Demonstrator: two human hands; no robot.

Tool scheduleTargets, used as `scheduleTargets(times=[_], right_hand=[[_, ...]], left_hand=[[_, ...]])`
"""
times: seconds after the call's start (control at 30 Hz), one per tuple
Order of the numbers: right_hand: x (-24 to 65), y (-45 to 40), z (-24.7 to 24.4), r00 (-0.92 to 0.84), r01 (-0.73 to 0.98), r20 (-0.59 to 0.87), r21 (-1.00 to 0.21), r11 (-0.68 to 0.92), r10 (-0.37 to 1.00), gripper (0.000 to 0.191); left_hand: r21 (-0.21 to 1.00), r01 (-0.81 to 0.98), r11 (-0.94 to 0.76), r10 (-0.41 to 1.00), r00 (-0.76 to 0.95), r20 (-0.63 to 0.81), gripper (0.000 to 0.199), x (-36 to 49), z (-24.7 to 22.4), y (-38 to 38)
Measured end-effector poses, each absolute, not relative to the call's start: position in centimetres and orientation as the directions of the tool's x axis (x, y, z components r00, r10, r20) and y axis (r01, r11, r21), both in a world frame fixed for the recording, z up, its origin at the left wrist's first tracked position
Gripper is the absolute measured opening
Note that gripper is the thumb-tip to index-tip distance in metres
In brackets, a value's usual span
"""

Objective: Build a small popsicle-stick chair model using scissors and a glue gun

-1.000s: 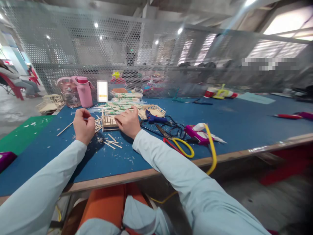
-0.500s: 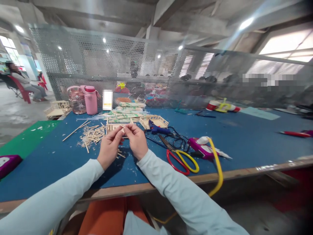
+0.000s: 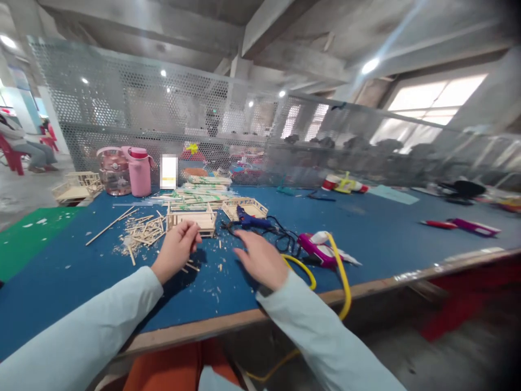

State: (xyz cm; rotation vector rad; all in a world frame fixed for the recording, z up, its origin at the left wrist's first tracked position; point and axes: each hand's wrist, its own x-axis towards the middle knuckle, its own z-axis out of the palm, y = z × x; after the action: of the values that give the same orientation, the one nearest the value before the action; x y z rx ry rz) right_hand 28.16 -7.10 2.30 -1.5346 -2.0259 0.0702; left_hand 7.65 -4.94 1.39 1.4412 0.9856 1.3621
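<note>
My left hand [image 3: 178, 248] is closed in a pinch in front of a small wooden-stick frame [image 3: 195, 222]; whatever sits between its fingertips is too small to make out. To its right, my right hand [image 3: 262, 259] has its thumb and fingers apart and holds nothing visible. It hangs over the scissors, covering most of them so that mainly the yellow handle loop [image 3: 303, 269] shows. Just beyond its fingertips lies a blue glue gun [image 3: 254, 218] with a dark cord. A second stick frame [image 3: 246, 208], shaped like a tray, stands behind the glue gun.
Cut wooden sticks [image 3: 144, 233] lie heaped on the left. Behind them are a pink bottle [image 3: 139, 172], a clear jug [image 3: 114, 176] and bundled sticks [image 3: 203, 190]. A purple tool [image 3: 317, 248] with a yellow strap lies right. A perforated metal screen [image 3: 163, 119] borders the back.
My hands have come apart: the right one has moved right and down over the scissors, its fingers opening. The left stays pinched. The whole view has turned slightly right.
</note>
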Motion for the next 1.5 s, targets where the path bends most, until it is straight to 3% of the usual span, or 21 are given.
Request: scheduleTargets(times=[0.07,0.1,0.2,0.3,0.37,0.43,0.5,0.6,0.67,0.77,0.9,1.0,1.2,1.5], right_hand=[[32.6,-8.0,2.2,-0.008,0.981,0.347,-0.177,0.074,0.938,0.022],[34.5,-8.4,2.2,0.034,0.99,0.278,-0.139,0.005,0.96,0.02],[37.8,-9.1,2.4,-0.017,0.98,0.148,-0.194,0.045,0.989,0.028],[38.2,-10.0,2.7,-0.035,0.959,0.089,-0.277,0.058,0.995,0.047],[37.9,-10.7,2.8,0.031,0.923,0.055,-0.386,-0.007,0.998,0.062],[37.4,-11.5,2.8,0.067,0.775,-0.009,-0.629,-0.058,0.998,0.073],[36.6,-12.3,2.7,-0.002,0.476,-0.068,-0.878,-0.059,0.998,0.08],[34.0,-12.8,2.3,-0.167,0.067,-0.015,-0.998,-0.003,0.986,0.081],[31.5,-12.2,2.2,-0.187,0.0,0.047,-0.999,0.048,0.981,0.068],[28.1,-10.5,2.4,-0.19,0.141,0.121,-0.979,0.149,0.974,0.044],[25.7,-8.6,3.2,-0.284,0.251,0.25,-0.913,0.323,0.926,0.039],[25.4,-8.3,3.6,-0.401,0.268,0.268,-0.88,0.391,0.876,0.03],[25.4,-8.9,3.8,-0.518,0.26,0.305,-0.834,0.486,0.799,0.058],[25.1,-9.1,3.5,-0.505,0.267,0.354,-0.803,0.533,0.787,0.058]], left_hand=[[0.982,-0.095,-0.164,0.968,0.177,0.179,0.037,7.8,1.3,-5.4],[0.984,-0.14,-0.109,0.967,0.213,0.138,0.039,8.0,1.4,-5.6],[0.967,-0.253,0.018,0.957,0.285,0.057,0.043,8.6,1.9,-6.3],[0.956,-0.282,0.084,0.953,0.304,0.006,0.043,8.6,2.4,-6.9],[0.955,-0.283,0.084,0.955,0.298,0.004,0.042,8.5,2.7,-7.3],[0.96,-0.273,0.057,0.958,0.286,0.025,0.042,8.3,2.8,-7.6],[0.969,-0.246,0.024,0.958,0.283,0.048,0.041,8.4,2.8,-7.8],[0.98,-0.197,0.01,0.948,0.313,0.053,0.042,8.6,2.6,-8.0],[0.979,-0.205,0.011,0.945,0.322,0.057,0.043,8.8,2.5,-8.0],[0.962,-0.274,0.0,0.957,0.28,0.08,0.048,8.7,2.6,-7.8],[0.958,-0.288,0.015,0.97,0.236,0.055,0.044,8.3,3.2,-7.7],[0.962,-0.27,0.032,0.971,0.236,0.034,0.038,8.0,3.6,-7.8],[0.969,-0.238,-0.071,0.981,0.16,0.111,0.04,8.1,3.6,-8.0],[0.956,-0.145,-0.256,0.956,0.108,0.272,0.038,7.9,3.2,-8.2]])
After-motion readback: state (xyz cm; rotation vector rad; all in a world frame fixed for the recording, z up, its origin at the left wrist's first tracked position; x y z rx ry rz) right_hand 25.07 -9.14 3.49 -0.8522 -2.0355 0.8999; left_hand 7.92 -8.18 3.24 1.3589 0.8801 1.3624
